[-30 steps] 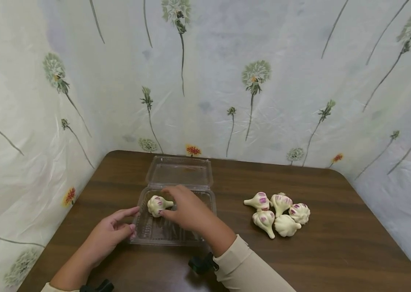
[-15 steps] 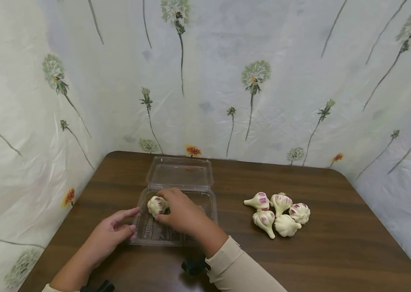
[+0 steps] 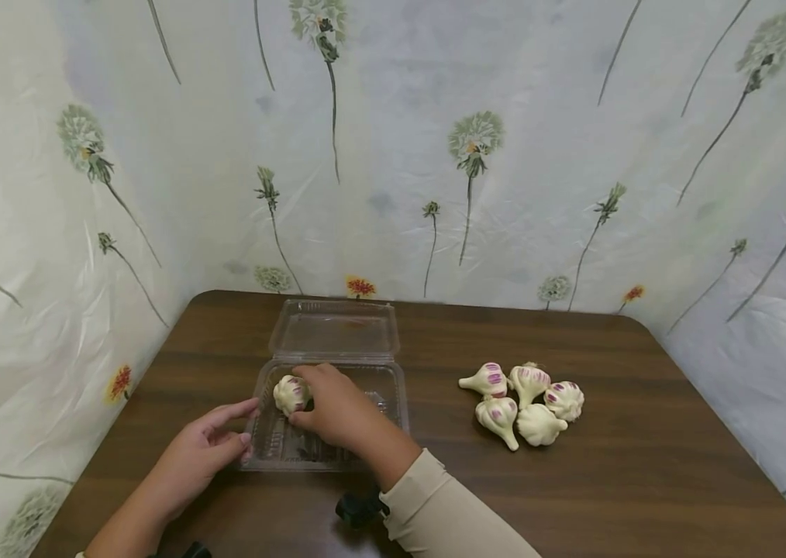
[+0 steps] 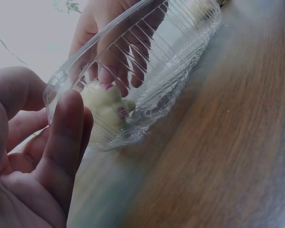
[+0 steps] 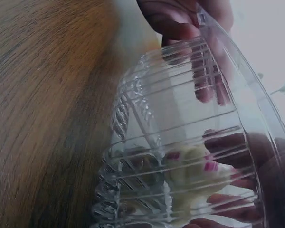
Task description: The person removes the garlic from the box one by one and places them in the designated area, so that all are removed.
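A white garlic bulb (image 3: pixel 291 394) with purple streaks lies in the left part of a clear plastic clamshell container (image 3: pixel 274 453). My right hand (image 3: pixel 337 407) reaches into the container and holds this bulb between thumb and fingers, hiding its neck. Through the clear wall, the left wrist view shows the right fingers (image 4: pixel 104 71) against the bulb (image 4: pixel 104 107). My left hand (image 3: pixel 194 457) pinches the container's left rim with thumb and index finger. In the right wrist view, the ribbed wall (image 5: pixel 180 118) stands in front of the bulb (image 5: pixel 194 166).
Several more garlic bulbs (image 3: pixel 539 425) lie in a cluster on the brown wooden table (image 3: pixel 609 480), right of the container. The container's lid (image 3: pixel 335 329) is folded back flat toward the far edge. A flower-patterned sheet (image 3: pixel 393 155) hangs behind the table.
My right hand has shifted left and closed further around the garlic bulb, covering its neck. The left hand stays at the rim. The head view has turned slightly.
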`<state>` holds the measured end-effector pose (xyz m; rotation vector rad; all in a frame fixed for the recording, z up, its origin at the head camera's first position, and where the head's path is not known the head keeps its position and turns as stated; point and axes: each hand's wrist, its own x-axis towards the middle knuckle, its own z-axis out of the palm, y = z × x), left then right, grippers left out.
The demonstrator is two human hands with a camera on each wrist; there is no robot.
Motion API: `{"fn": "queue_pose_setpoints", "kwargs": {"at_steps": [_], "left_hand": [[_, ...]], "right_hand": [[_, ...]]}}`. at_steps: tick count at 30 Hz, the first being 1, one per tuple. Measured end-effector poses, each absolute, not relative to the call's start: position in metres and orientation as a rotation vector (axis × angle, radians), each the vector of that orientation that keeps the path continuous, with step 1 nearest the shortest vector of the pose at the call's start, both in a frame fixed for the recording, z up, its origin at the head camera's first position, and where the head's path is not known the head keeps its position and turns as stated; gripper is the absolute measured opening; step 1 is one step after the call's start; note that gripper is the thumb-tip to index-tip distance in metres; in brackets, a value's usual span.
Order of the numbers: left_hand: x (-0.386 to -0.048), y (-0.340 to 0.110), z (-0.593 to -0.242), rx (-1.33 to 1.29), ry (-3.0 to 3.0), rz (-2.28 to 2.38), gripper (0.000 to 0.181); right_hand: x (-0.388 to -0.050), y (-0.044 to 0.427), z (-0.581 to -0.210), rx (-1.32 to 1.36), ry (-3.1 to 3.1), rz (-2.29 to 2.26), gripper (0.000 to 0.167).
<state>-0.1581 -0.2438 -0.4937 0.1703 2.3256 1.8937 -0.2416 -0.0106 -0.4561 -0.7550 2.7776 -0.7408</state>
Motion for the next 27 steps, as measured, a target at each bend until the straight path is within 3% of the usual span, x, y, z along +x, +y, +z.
{"fn": "queue_pose_setpoints", "kwargs": {"at_steps": [27], "left_hand": [[-0.1576, -0.2440, -0.4906, 0.198, 2.313, 1.913, 0.056]], "right_hand": [[-0.2388, -0.0170, -0.4599, -0.750, 2.741, -0.761, 0.051]]}}
